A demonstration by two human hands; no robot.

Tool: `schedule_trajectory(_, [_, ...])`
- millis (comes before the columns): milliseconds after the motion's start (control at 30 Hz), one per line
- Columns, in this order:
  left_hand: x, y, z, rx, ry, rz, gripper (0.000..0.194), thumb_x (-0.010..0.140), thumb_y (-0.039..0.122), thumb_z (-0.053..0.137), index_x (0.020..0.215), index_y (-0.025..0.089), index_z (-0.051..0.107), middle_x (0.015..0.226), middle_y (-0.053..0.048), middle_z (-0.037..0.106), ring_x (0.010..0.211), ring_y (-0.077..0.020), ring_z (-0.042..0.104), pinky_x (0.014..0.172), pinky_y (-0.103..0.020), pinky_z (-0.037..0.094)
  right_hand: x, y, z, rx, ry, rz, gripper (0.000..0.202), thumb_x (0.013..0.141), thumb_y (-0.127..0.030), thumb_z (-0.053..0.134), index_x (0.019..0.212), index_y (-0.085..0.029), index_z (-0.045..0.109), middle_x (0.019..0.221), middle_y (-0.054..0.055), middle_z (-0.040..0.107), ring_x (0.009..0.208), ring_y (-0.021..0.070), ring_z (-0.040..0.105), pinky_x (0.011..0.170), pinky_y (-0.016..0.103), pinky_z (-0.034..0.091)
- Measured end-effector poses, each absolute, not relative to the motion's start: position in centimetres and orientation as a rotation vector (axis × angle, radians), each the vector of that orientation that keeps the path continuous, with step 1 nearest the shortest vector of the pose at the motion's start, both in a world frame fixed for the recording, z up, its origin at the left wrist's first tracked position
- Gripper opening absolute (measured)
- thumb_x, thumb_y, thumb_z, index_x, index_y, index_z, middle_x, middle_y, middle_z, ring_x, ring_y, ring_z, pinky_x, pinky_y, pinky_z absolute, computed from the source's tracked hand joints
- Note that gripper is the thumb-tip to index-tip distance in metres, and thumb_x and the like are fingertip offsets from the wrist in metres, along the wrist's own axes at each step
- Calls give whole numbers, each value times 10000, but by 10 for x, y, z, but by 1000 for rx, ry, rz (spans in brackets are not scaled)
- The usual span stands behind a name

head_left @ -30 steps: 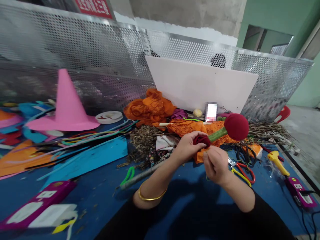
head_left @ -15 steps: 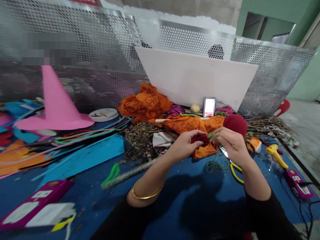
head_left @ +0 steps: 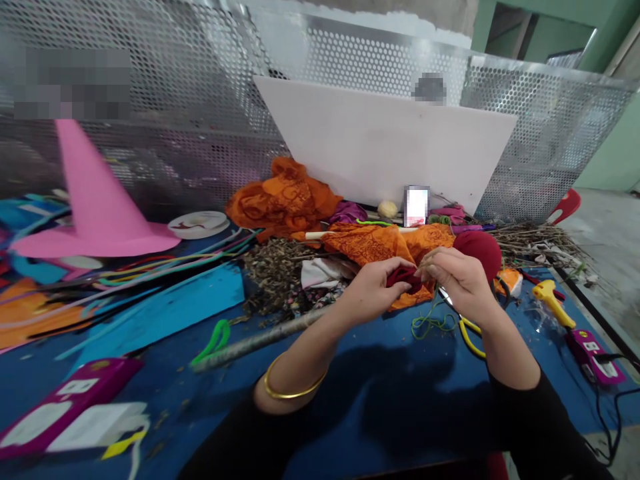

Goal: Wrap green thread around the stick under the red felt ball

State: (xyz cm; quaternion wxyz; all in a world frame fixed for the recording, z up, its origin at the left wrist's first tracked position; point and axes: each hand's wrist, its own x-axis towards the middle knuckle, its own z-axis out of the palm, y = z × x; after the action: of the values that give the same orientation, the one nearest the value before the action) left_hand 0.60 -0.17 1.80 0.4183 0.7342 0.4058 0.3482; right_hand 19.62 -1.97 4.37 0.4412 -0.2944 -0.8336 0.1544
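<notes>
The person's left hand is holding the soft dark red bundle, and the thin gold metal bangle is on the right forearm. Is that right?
Not quite: the thin gold metal bangle is on the left forearm, as the head view shows. The left hand is indeed holding the soft dark red bundle.

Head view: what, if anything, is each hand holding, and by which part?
The left hand grips the dark-red bundle by its left end. What the right hand pinches beside it cannot be told.
</notes>
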Motion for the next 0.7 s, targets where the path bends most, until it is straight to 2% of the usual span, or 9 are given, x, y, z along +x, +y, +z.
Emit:
schedule_trajectory(233, [8,-3,10,1939,1074,931,196,735,202,597,929,174,590,898,-48,690,831,-188,648,785,-304,518,195,-19,42,-744,-2033,501,328,1005,-326,418,772,-200,611,801,41,635,778,150,607,712,277,476])
schedule_trajectory(500, [15,-12,14,2030,1164,966,138,762,198,560,895,206,525,861,-33,695,793,-192,664,731,-293,499,192,-17,37,-825,-1929,487,335,1007,-322,401,766,-198,598,753,28,576,763,150,594,729,274,486])
schedule_trajectory(700, [18,-20,12,2104,1247,979,246,767,187,582,1009,223,557,901,-40,723,816,-216,697,752,-298,517,190,-15,33,-886,-1853,480,315,1000,-314,414,784,-199,611,777,32,611,770,158,597,749,281,481])
